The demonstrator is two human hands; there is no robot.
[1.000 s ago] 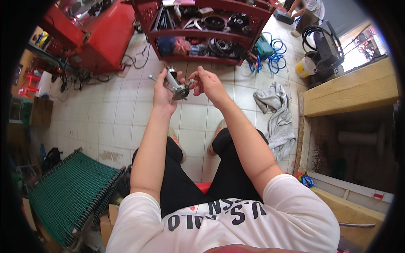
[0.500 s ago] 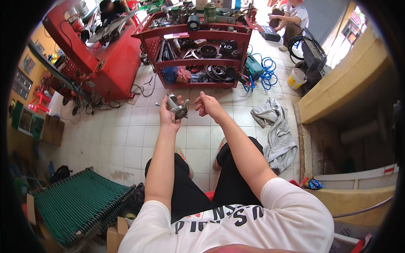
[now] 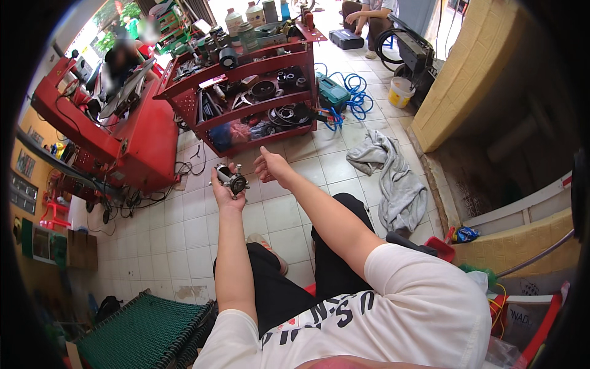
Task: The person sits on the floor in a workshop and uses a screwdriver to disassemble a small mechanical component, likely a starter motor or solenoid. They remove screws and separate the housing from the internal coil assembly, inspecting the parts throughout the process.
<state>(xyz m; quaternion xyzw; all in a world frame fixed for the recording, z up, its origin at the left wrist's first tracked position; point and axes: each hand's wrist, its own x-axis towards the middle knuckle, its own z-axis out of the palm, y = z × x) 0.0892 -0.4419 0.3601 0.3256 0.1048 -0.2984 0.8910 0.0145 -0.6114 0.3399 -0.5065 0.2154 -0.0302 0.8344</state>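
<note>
In the head view my left hand point(image 3: 225, 192) holds a metal mechanical part point(image 3: 232, 179), a short silvery cylinder with a dark round end and several small projecting fittings. A little to its right and slightly higher, my right hand point(image 3: 270, 166) is raised with its fingers apart, loosely curved, touching nothing that I can see. Both forearms reach forward over my knees, above the white tiled floor point(image 3: 276, 224).
Ahead stands a red tool cart point(image 3: 258, 107) beside a red machine point(image 3: 141, 144). A teal case point(image 3: 332, 92), blue hose, bucket point(image 3: 401, 92) and grey cloth point(image 3: 387, 184) lie rightward, by a yellow ledge point(image 3: 448, 80). A green woven seat point(image 3: 141, 332) is lower left. Other people work behind.
My head has lifted and turned, showing more of the room. My hands have shifted left and lower in the picture; my right hand has drawn away from the metal part.
</note>
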